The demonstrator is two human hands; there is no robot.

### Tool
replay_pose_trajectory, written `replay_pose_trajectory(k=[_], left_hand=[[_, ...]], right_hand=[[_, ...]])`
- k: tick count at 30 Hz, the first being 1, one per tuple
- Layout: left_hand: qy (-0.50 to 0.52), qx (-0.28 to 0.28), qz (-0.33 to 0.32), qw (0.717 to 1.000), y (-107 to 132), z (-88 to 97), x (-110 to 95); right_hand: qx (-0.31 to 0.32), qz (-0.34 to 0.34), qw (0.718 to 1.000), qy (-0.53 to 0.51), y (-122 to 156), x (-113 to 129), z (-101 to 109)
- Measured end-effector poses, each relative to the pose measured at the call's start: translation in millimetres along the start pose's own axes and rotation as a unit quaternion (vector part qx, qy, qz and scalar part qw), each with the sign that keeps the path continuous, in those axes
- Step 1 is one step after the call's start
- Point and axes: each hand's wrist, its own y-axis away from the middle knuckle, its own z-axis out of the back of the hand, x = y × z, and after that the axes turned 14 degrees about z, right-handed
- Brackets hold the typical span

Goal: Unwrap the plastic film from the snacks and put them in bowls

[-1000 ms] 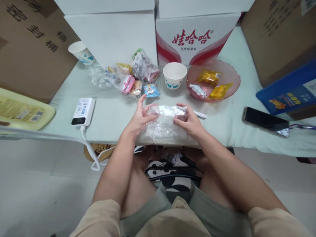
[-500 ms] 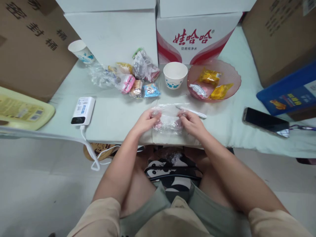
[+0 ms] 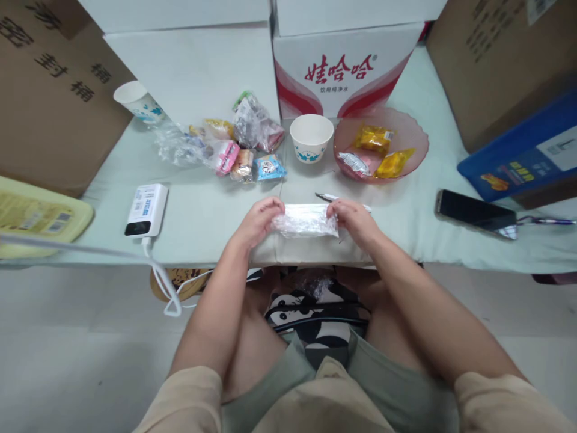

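A clear, crinkled plastic bag (image 3: 305,221) is stretched between my two hands near the front edge of the table. My left hand (image 3: 260,221) pinches its left end, and my right hand (image 3: 354,220) pinches its right end. Glare on the plastic hides whether anything lies inside. Just beyond my right hand lies a white pen (image 3: 328,196), partly covered by my fingers. Past the bag, a blue snack packet (image 3: 269,168) rests beside a clear-wrapped brown snack (image 3: 243,166).
A paper cup (image 3: 311,139) and a pink bowl (image 3: 418,141) with several packets stand behind my hands. More wrapped snacks (image 3: 255,123) lie back left. A power bank (image 3: 146,210) with a cable is on the left, a phone (image 3: 475,213) on the right. Boxes (image 3: 342,72) line the back.
The bag now looks narrower in depth and shinier, its top edge nearer me, and the reddish patches on it are gone. Both hands still grip its ends. The camera view has shifted slightly.
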Motion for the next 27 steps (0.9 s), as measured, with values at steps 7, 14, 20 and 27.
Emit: replay_pose_trajectory(k=[7,14,20,27], left_hand=[[-0.026,-0.013,-0.013,0.999,-3,-3.6,5],[-0.054,-0.199,-0.14,0.969,-14,-0.6,9],[-0.101,-0.203,-0.138,0.964,-19,-20.5,18],[-0.09,-0.011,-0.149,0.985,-22,-49.6,31]], right_hand=[[-0.1,-0.069,0.993,0.007,-4,-5,-7],[-0.149,0.008,0.985,0.08,-5,-1,-7],[-0.131,0.134,0.944,0.271,3,8,-12],[-0.013,0.161,0.975,0.152,8,10,-23]])
